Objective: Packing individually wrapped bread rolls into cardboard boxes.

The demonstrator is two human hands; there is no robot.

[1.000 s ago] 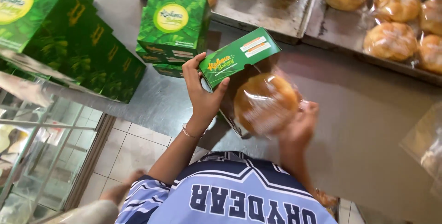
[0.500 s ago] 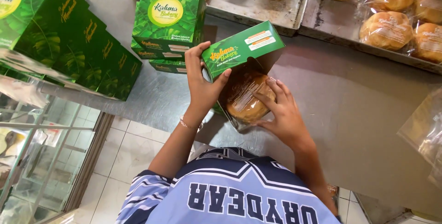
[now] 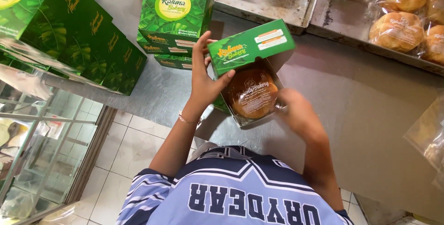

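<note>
Green boxes (image 3: 69,35) stacked at 10 o'clock on steel counter (image 3: 370,95). Left hand (image 3: 206,79) grips the open green box (image 3: 252,74) by its lid flap, centre frame. Wrapped bun (image 3: 252,94) sits inside. Right hand (image 3: 300,114), blurred, at box's 4 o'clock edge; finger state unclear. Bun trays (image 3: 397,16) at 1 o'clock.

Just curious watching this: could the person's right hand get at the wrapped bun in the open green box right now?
Probably yes. The left hand holds the lid up, so the wrapped bun lies uncovered, and the right hand is right at the box's edge.
</note>
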